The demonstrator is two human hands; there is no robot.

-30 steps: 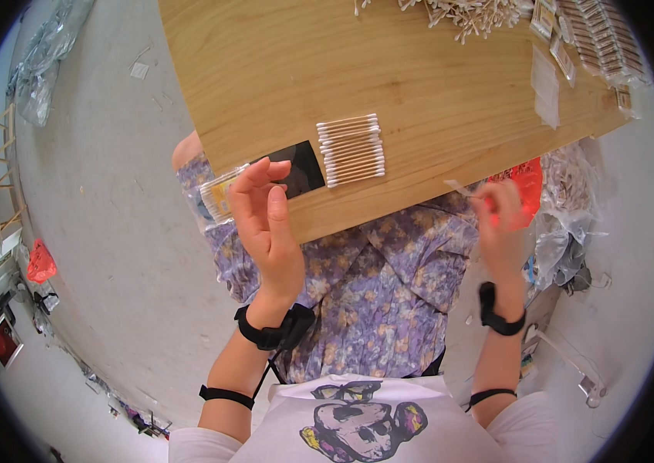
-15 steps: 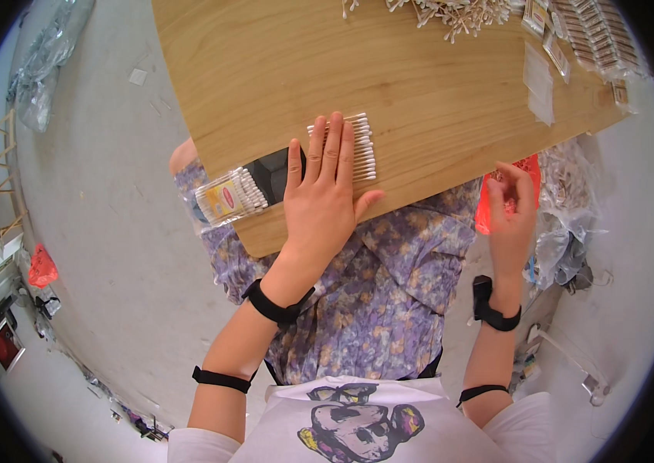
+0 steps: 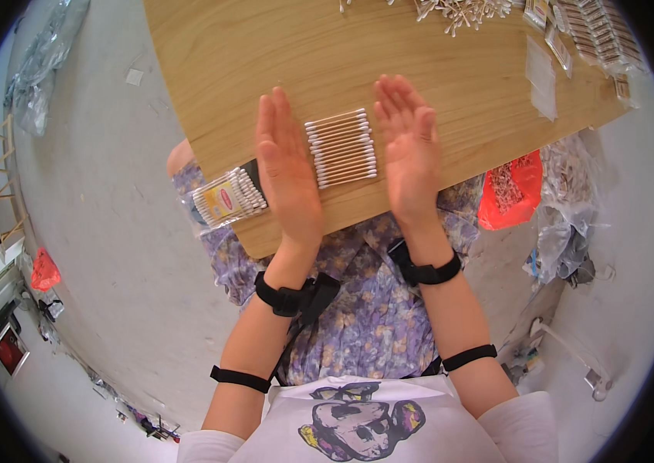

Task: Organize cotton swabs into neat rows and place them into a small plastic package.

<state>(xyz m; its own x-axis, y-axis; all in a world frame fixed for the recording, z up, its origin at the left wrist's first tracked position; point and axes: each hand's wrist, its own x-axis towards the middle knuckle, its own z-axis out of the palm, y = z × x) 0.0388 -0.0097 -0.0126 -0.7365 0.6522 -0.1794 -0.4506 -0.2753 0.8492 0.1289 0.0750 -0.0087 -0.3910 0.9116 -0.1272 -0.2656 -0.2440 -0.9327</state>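
A flat row of cotton swabs [image 3: 341, 148], wooden sticks with white tips at both ends, lies side by side on the wooden table [image 3: 242, 69]. My left hand [image 3: 288, 166] stands on edge along the row's left ends, fingers stretched and holding nothing. Facing it across the swabs, my right hand [image 3: 410, 150] is also open, its palm turned inward, a small gap from the right tips. Left of my left hand, at the table's edge, lies a clear packet of cotton swabs [image 3: 226, 199] with a yellow label. A dark patch shows between packet and hand, mostly hidden.
A heap of loose cotton swabs [image 3: 462, 9] lies at the table's far side. Filled packets [image 3: 597, 35] are stacked at the far right, near clear empty sleeves [image 3: 541, 81]. Beside the right table edge hangs a red bag [image 3: 513, 189] holding swabs.
My left hand has lifted off the swabs and turned on edge at their left. My right hand has come from beside the red bag to the row's right side.
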